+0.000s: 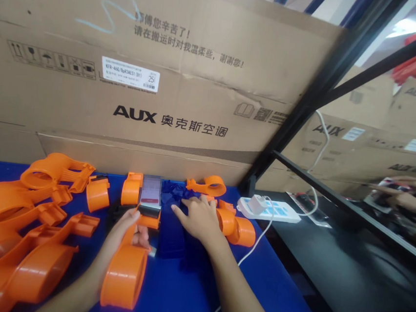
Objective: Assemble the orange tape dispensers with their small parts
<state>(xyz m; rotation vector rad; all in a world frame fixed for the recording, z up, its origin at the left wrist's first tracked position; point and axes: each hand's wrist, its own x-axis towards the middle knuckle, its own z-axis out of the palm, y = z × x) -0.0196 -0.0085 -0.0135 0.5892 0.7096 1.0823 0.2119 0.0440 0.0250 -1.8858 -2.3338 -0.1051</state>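
My left hand [122,228] is closed around the arm of an orange tape dispenser [125,275]. The dispenser's wide ring hangs toward me, and a black strip lies across its far end. My right hand [198,216] is over a dark blue tray [171,240], thumb apart from the fingers; crumpled dark blue pieces [177,192] lie at the tray's far end. Its fingertips are partly hidden, and I see nothing held in them. Just beyond and beside that hand are more orange dispensers [236,227]. A phone with a lit screen [151,191] stands behind the held dispenser.
Several orange dispensers [40,270] crowd the left of the blue tabletop [165,299]. A large cardboard box [185,90] walls off the back. On the right are a white power strip [272,210], a white cable [259,239] and a black metal frame [309,102].
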